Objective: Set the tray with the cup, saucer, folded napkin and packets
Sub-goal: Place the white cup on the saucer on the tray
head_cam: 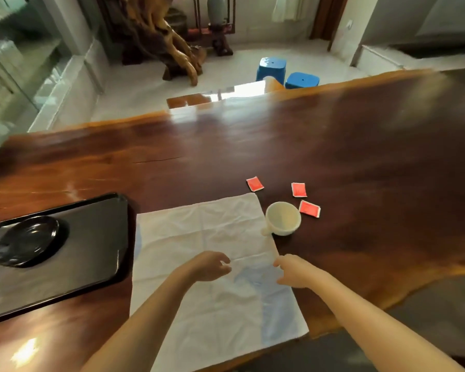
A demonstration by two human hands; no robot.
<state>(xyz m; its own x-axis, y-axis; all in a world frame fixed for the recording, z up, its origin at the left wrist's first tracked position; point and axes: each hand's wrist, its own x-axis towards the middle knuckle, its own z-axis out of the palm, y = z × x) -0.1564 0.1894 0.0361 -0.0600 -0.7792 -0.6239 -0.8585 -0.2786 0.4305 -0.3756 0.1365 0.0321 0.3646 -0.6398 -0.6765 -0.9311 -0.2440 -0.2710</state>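
A white napkin (pixel 212 237) lies spread flat on the wooden table in front of me. My left hand (pixel 210 265) hovers over its middle with fingers curled and apart, holding nothing. My right hand (pixel 293 271) is at the napkin's right edge, fingers apart; whether it pinches the cloth is unclear. A cream cup (pixel 282 218) stands just right of the napkin. Three red packets (pixel 255 183) (pixel 298 189) (pixel 309 208) lie beyond and beside the cup. At the left, a black tray (pixel 102 237) holds a black saucer (pixel 26 241).
The dark wooden table (pixel 360 170) stretches far to the right and back. Two blue stools (pixel 271 68) stand on the floor past its far edge, near a carved wood sculpture (pixel 172 44). The near table edge runs under my forearms.
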